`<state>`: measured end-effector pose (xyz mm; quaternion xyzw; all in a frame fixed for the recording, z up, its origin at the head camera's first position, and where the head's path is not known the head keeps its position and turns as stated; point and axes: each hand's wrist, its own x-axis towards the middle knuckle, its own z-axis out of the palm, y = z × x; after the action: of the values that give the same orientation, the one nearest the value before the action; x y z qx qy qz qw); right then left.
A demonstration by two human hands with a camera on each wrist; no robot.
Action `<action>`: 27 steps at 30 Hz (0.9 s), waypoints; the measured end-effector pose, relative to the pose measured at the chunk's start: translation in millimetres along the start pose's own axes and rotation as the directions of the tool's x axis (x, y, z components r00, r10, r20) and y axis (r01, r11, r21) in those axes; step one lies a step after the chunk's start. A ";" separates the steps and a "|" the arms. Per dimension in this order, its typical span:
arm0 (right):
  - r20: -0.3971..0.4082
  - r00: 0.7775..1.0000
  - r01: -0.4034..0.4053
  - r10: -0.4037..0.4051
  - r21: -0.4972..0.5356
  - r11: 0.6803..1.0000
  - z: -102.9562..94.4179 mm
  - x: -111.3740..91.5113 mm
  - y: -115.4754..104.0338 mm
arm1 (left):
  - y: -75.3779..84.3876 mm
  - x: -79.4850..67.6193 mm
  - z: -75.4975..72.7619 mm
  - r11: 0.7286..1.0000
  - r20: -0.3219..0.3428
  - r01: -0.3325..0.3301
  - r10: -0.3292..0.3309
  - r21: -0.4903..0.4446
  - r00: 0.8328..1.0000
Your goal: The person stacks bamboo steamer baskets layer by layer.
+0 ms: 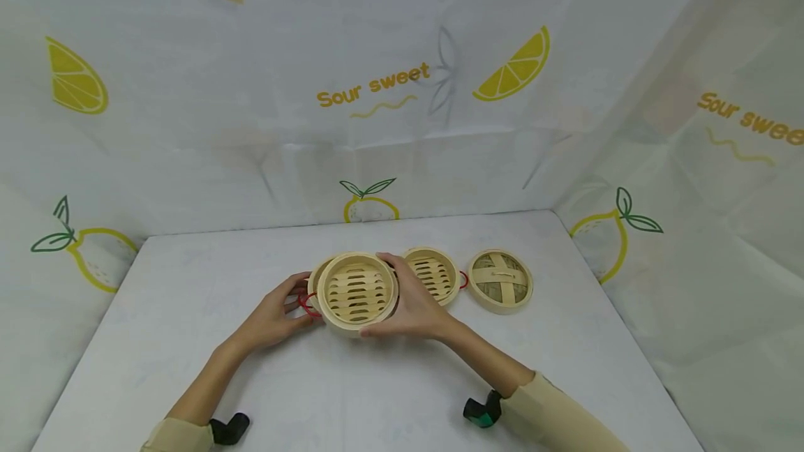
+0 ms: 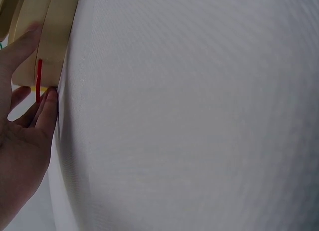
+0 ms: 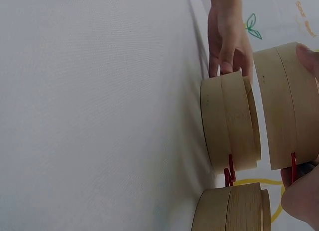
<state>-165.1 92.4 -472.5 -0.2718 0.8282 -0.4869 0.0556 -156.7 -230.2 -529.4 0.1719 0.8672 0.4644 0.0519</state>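
Two hands: your right hand (image 1: 411,305) grips the raised basket (image 3: 286,106); your left hand (image 1: 274,314) holds the lower basket (image 3: 227,126).
Raised basket: above the lower basket, a gap between them.
Lower basket: nearer your left hand.

Soft, greyish light covers the worktop (image 1: 352,396) here, shadows faint. The left wrist view darkens rightward.

Lid (image 1: 500,280) on table (image 1: 352,396), right of steamers (image 1: 357,289)
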 end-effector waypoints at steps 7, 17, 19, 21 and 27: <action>-0.005 1.000 -0.008 0.008 0.007 1.000 3.8 8.5 -0.5 | -1.3 -0.7 -0.8 1.000 0.005 0.003 -0.003 -0.008 1.000; -0.007 1.000 -0.016 0.016 0.006 1.000 8.7 15.7 -3.7 | -3.1 -1.6 -1.8 1.000 0.005 0.031 -0.031 -0.002 1.000; -0.011 1.000 -0.021 0.021 0.011 1.000 9.0 16.6 -4.2 | -3.2 -1.0 -2.1 0.999 0.010 0.032 -0.032 -0.002 0.999; -0.013 1.000 -0.025 0.025 0.012 1.000 9.2 17.4 -4.3 | -3.2 -0.3 -2.3 0.999 0.014 0.033 -0.033 -0.001 0.999; -0.016 0.999 -0.043 0.043 0.000 0.999 10.4 20.3 -4.1 | -3.2 1.0 -2.7 1.000 0.024 0.031 -0.031 -0.003 0.999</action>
<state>-176.9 72.6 -471.0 -0.2504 0.8343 -0.4875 0.0595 -159.1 -233.6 -530.4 0.1640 0.8684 0.4627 0.0698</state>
